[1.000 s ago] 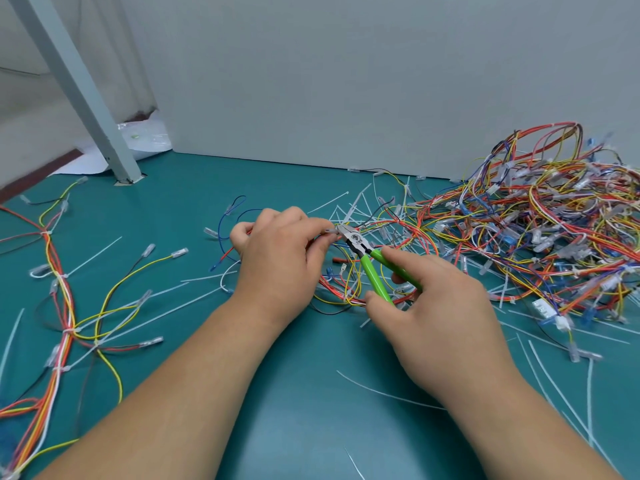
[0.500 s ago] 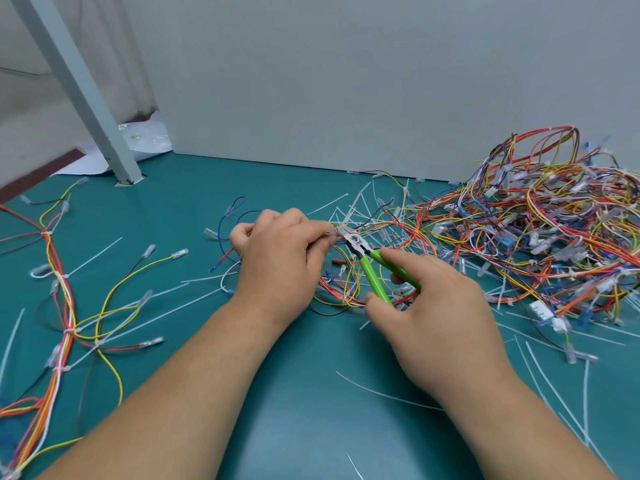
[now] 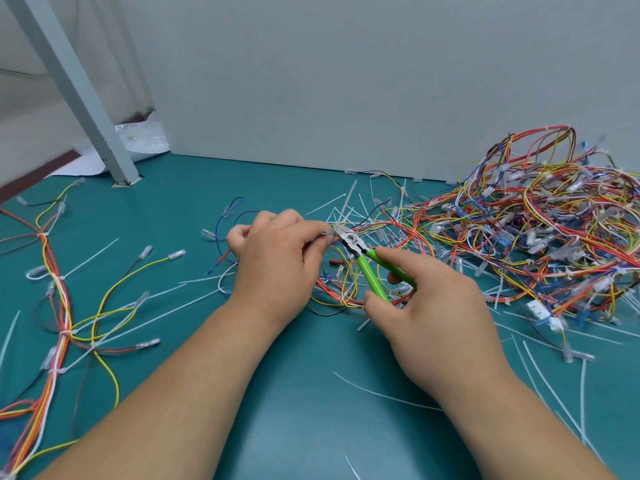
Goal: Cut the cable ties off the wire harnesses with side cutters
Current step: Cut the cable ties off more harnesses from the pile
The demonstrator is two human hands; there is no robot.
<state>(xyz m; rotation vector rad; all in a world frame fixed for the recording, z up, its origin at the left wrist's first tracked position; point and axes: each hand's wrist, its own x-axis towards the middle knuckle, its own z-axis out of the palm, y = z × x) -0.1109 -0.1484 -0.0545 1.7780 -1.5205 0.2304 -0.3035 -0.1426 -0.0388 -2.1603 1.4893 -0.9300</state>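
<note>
A left hand (image 3: 277, 258) pinches a wire harness (image 3: 379, 226) just above a green table (image 3: 311, 393), fingers curled round it. A right hand (image 3: 433, 306) grips the side cutters (image 3: 363, 259) by their 2 green handles, slightly apart, tip beside the left fingertips. Whether a tie sits in the jaws cannot be told. Working this close, the blades could nick a wire or finger. No container is in view; cut ties (image 3: 346, 209) lie loose beside a large harness pile (image 3: 536, 237)

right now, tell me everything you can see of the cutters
The cutters have a small metal head with a round mark at the pivot and two bright green, plastic-looking handles, spread apart. The right hand grips the handles; the tip points up-left to the fingertips of the left hand, which pinches wires.
</note>
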